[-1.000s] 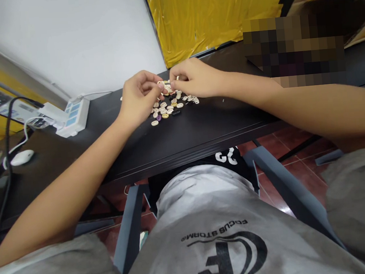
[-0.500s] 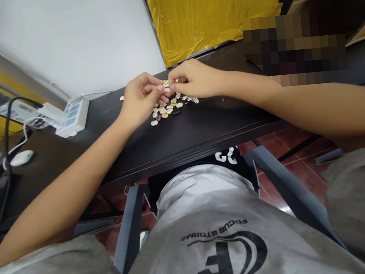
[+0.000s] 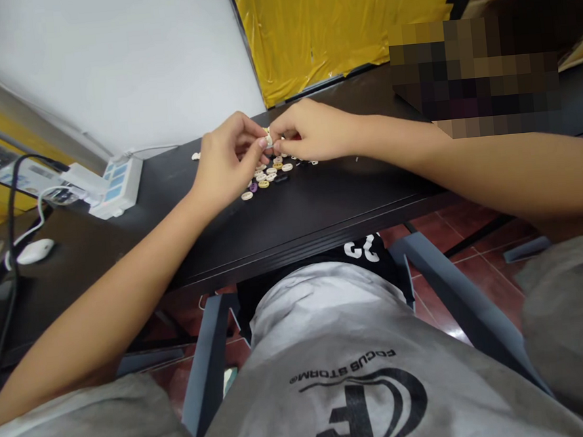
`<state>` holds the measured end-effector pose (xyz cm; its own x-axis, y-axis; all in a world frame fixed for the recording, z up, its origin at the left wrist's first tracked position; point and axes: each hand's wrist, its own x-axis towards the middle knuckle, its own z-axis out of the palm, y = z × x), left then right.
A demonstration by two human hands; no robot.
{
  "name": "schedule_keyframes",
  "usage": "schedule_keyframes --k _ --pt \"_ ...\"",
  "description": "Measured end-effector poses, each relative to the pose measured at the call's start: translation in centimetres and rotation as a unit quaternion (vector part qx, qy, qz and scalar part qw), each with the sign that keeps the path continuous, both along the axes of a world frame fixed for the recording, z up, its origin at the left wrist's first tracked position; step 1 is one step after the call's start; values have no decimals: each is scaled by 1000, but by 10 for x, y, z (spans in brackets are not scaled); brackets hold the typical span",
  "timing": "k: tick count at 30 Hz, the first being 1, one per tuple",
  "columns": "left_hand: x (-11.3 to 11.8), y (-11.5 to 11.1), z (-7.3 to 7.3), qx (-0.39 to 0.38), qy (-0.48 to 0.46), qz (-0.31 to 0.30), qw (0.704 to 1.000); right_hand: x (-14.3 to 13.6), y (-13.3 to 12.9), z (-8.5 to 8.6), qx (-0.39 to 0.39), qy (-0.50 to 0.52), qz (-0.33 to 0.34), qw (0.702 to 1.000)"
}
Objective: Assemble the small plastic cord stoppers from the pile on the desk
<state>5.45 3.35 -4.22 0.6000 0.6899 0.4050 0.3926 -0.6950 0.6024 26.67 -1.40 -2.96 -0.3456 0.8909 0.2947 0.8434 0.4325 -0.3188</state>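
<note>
My left hand (image 3: 227, 155) is closed, its thumb and fingertips pinching a small white piece (image 3: 269, 141) above the dark table. Facing it, my right hand (image 3: 314, 131) is also closed, thumb and forefinger at the other side of the same piece. The fingers cover most of that piece, so its exact kind is unclear. Just below the hands lies a loose heap of small oval button-like pieces (image 3: 271, 177), mostly cream, with a few yellow ones. A purple piece (image 3: 253, 188) and a black piece (image 3: 281, 178) lie among them.
The dark table (image 3: 320, 195) runs across in front of me. To the left stand a white power strip (image 3: 115, 186) with plugs and cables, and a white mouse (image 3: 36, 252). A few white pieces (image 3: 195, 157) lie apart near the wall. Another person sits at the right.
Both hands stay close together over the heap. My left fingers have curled and turned slightly around the white piece, and the fingertips have drawn nearer each other.
</note>
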Motion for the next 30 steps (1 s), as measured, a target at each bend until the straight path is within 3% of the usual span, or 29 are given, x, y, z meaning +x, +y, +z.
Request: schedule_keyframes --k 13,24,30 --pt "8 10 0 -66 -36 10 997 0 -1 3 26 32 10 999" --pt "3 17 -4 -221 -159 -71 960 7 11 -5 40 52 79 995" --pt "2 19 -3 -220 -156 -54 961 11 9 -3 4 102 62 993"
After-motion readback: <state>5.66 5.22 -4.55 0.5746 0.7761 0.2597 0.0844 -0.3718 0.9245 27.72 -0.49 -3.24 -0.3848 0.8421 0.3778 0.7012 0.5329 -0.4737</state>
